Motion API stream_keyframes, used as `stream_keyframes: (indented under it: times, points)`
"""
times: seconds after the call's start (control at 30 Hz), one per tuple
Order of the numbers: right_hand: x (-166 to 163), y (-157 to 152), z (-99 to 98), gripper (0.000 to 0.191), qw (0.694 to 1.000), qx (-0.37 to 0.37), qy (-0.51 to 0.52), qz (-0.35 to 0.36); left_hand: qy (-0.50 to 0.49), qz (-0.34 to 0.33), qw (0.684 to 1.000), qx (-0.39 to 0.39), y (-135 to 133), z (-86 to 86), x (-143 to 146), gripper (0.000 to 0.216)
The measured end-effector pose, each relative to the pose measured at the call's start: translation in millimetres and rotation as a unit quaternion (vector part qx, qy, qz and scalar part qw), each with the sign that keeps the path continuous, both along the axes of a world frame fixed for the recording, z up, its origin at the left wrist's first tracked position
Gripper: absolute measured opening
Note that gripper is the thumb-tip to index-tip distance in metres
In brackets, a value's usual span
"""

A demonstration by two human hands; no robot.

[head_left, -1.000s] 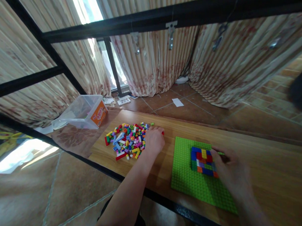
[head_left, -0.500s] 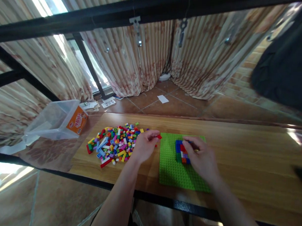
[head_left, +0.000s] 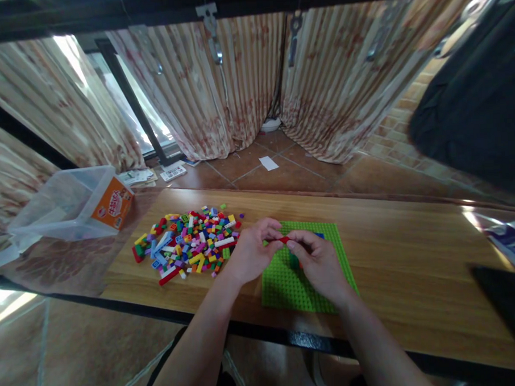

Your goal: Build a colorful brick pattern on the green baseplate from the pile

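Left hand (head_left: 250, 255) and right hand (head_left: 318, 262) meet over green baseplate (head_left: 282, 286), fingertips of both pinching small red brick (head_left: 284, 239) between them. Baseplate lies on wooden table (head_left: 415, 277), near edge, centre. Brick build on plate mostly hidden under right hand; only blue corner (head_left: 319, 234) shows, so height of build hard to tell. Loose brick pile (head_left: 189, 244) left of plate, large, many pieces unused. Clear plastic tub (head_left: 70, 204) far left.
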State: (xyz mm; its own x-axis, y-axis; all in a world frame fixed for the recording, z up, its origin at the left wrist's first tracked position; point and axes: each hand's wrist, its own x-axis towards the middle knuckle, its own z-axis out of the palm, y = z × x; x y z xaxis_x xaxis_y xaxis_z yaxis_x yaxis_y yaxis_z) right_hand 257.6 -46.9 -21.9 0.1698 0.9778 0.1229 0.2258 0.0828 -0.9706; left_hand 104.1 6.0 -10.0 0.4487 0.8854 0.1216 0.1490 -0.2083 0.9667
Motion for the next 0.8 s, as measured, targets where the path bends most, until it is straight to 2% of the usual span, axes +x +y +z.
stream_keyframes:
  times: [0.2, 0.33, 0.43, 0.57, 0.67, 0.8]
  points:
    - [4, -1, 4.5, 0.025, 0.995, -0.03, 0.09, 0.021, 0.011, -0.037, 0.999, 0.034, 1, 2.8, -6, 0.025]
    - [13, -3, 5.1, 0.026, 0.985, -0.059, 0.163, 0.026, 0.112, -0.024, 0.985, 0.132, 10, -3.7, -20, 0.024]
    - [29, -2, 6.7, 0.025, 0.974, -0.055, 0.218, -0.018, 0.219, -0.006, 0.954, 0.203, 18, -10.2, -32, 0.026]
    - [57, 0, 6.7, 0.026, 0.958, -0.028, 0.26, -0.115, 0.323, 0.027, 0.914, 0.244, 23, -13.2, -40, 0.023]
    - [73, -1, 3.3, 0.026, 0.953, -0.032, 0.259, -0.152, 0.364, 0.03, 0.895, 0.255, 23, -11.6, -41, 0.024]
    - [77, -3, -1.1, 0.026, 0.963, -0.052, 0.215, -0.152, 0.378, 0.035, 0.89, 0.254, 21, -9.9, -40, 0.025]
